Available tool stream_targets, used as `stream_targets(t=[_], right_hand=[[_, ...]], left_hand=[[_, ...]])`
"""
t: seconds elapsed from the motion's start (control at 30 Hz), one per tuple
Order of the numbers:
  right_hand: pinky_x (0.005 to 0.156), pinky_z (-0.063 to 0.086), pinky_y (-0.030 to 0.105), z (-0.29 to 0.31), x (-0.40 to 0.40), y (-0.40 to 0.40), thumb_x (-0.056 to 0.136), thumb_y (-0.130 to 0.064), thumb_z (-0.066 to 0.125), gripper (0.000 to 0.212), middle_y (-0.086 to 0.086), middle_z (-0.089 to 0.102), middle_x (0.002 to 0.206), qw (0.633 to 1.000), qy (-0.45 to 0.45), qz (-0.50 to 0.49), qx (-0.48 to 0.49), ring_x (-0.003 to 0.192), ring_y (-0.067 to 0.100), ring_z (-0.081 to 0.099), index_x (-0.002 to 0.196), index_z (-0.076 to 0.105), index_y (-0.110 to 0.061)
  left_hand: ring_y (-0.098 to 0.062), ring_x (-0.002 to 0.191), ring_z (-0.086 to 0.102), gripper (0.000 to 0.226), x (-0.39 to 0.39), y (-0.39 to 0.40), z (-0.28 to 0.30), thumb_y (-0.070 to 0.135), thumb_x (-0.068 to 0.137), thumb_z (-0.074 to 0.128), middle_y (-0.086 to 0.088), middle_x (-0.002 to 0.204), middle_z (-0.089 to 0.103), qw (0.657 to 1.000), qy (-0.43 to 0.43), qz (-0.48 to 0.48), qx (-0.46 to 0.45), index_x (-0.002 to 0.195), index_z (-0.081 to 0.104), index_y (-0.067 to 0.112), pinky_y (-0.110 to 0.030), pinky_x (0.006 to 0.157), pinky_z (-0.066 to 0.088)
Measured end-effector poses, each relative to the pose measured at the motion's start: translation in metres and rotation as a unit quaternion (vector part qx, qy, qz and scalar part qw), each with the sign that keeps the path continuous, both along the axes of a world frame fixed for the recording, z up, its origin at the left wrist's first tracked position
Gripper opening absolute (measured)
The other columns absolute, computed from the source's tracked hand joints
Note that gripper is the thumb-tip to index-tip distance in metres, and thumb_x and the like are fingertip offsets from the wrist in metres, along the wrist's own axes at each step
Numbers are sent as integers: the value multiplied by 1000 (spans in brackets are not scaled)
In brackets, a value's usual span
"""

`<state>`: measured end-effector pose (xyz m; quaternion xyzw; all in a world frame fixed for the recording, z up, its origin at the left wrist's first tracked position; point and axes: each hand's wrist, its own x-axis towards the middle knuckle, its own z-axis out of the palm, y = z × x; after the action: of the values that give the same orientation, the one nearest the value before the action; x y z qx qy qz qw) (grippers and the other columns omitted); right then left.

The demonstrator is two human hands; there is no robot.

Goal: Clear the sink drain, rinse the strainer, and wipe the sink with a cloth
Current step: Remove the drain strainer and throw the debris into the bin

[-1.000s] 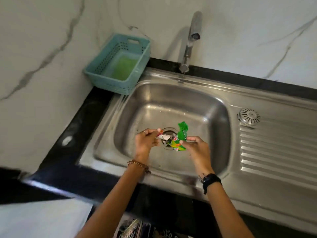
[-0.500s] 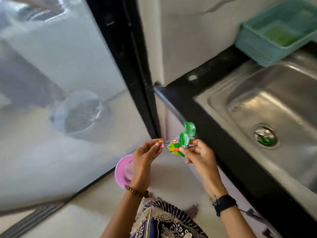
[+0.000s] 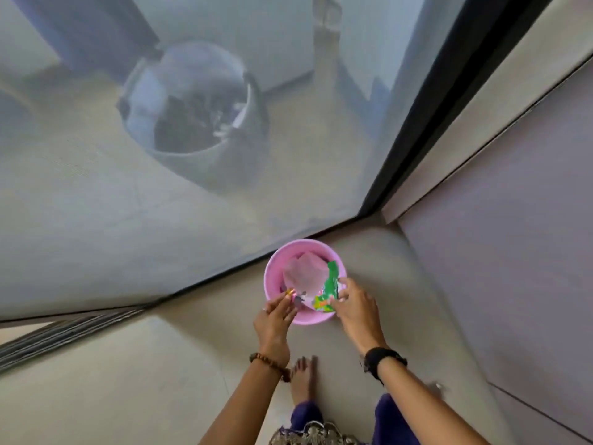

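A small pink plastic bin (image 3: 276, 258) stands on the floor by the glass door, with a pale crumpled wrapper inside. My right hand (image 3: 353, 303) pinches a green wrapper (image 3: 330, 284) over the bin's right side. Over the bin's near rim, my left hand (image 3: 276, 313) holds a small scrap of wrapper (image 3: 293, 293) between its fingertips. The sink, the strainer and the cloth are out of view.
A frosted glass sliding door (image 3: 160, 203) with a black frame (image 3: 417, 123) fills the left; a bucket shows blurred behind it. A grey cabinet front (image 3: 513, 252) rises on the right. My bare foot (image 3: 303, 380) stands on the beige floor just behind the bin.
The view has swung from the sink down to the floor. Both hands carried the wrapper pieces from the drain to above the pink bin.
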<state>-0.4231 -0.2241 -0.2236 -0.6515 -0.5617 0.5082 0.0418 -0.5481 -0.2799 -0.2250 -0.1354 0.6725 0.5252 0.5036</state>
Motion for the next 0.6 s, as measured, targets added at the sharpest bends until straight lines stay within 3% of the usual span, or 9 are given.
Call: stream_targets(t=[0.07,0.13,0.23,0.3,0.33,0.4,0.43,0.53,0.6], right_hand=[[72,46,26,-52,-18,4,83,-7,63,45,12,65,114,1000,-10,-4,9,99,28,62,124,47,-11],[76,50,36,-101,-32,7,83,-4,60,36,13,62,114,1000,-13,-5,11,100,30,61,117,47,-8],[77,47,34,-152,-47,8,85,-5,56,12,13,65,104,999,-25,-11,-22,94,28,60,97,57,-5],[77,49,32,-172,-53,5,87,-4,52,11,12,66,101,997,-16,-48,-54,87,24,58,92,62,-4],[80,52,36,-176,-55,4,87,-3,50,13,10,66,99,994,-3,-80,-69,86,23,57,91,63,-3],[81,55,46,-168,-56,3,88,-4,47,17,7,62,91,985,28,-150,-85,85,27,60,88,64,-4],[75,58,44,-156,-55,3,89,-6,45,17,7,62,88,977,50,-184,-96,82,29,63,86,62,-6],[42,51,21,-102,-48,10,90,-10,48,12,7,63,74,933,158,-293,-138,57,21,62,82,56,-13],[36,46,16,-47,-39,18,88,-11,52,11,2,60,59,896,215,-357,-151,42,13,54,78,58,-11]], left_hand=[[-6,46,65,16,-8,5,-51,-10,89,45,-3,58,69,999,22,-19,-25,95,59,-4,-13,49,54],[-11,52,64,11,-13,8,-100,-10,83,56,-5,63,65,996,49,-48,-50,92,62,-6,-12,47,52],[-18,62,56,11,-18,10,-154,-5,84,59,-9,72,60,990,68,-107,-68,77,59,3,-14,49,52],[-18,62,52,3,-19,11,-171,2,90,53,-12,81,55,986,64,-135,-76,93,54,3,-22,55,51],[-19,62,52,11,-20,11,-172,6,93,49,-12,84,54,984,64,-143,-86,103,51,3,-25,55,51],[-22,61,54,16,-19,12,-163,10,96,43,-13,84,53,984,66,-132,-96,108,50,3,-26,51,52],[-22,58,56,15,-19,13,-153,12,97,41,-13,80,54,986,58,-124,-99,102,51,1,-25,47,52],[-8,32,49,27,-11,24,-102,16,96,41,-4,53,54,991,-29,-102,-87,73,51,7,-16,35,41],[-4,24,39,32,2,37,-51,18,96,43,5,34,47,990,-95,-89,-58,65,48,11,-11,29,33]])
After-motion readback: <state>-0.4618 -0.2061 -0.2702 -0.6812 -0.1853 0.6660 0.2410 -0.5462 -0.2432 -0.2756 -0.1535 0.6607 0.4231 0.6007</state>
